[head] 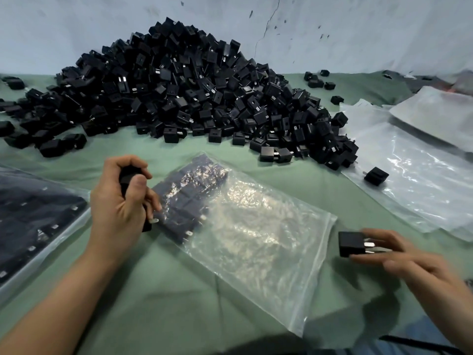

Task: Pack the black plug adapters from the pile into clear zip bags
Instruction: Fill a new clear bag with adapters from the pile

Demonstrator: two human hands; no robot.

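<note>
1. Far left: a full bag (30, 221) lies flat on the tabletop (166, 290), with dark adapters in rows inside. It is partly cut off by the frame edge.

2. My left hand (120, 198) is just right of it. The fingers are curled round a stack (129, 175) of black adapters (count not readable; one metal prong shows at the lower end). The fingertips touch the left edge of the bag.

3. Centre: the bag (256, 226) lies flat, with its long axis running from far-left to near-right. Adapters fill only the far-left end, beside my left hand. The rest is clear film. The near-right edge, which I judge to be the zip mouth, faces my right hand.

4. Behind the bag: the pile (179, 98) sits against the wall (358, 34), well apart from both hands.

5. Right: my right hand (409, 260) is near the mouth end of the bag and apart from it. Thumb and fingers pinch one adapter (352, 243) at its prong side, with the black body pointing left toward the bag. The hand is blurred.

6. Far right: empty bags (422, 175) lie spread out, with one loose adapter (376, 176) on them.

7. Governing relation: the mouth lies to the left of the pinched adapter, so my right hand is the nearer one for loading. Insertion would, I judge, run along the long axis toward the packed end, where my left hand is placed to steady the bag.
</note>
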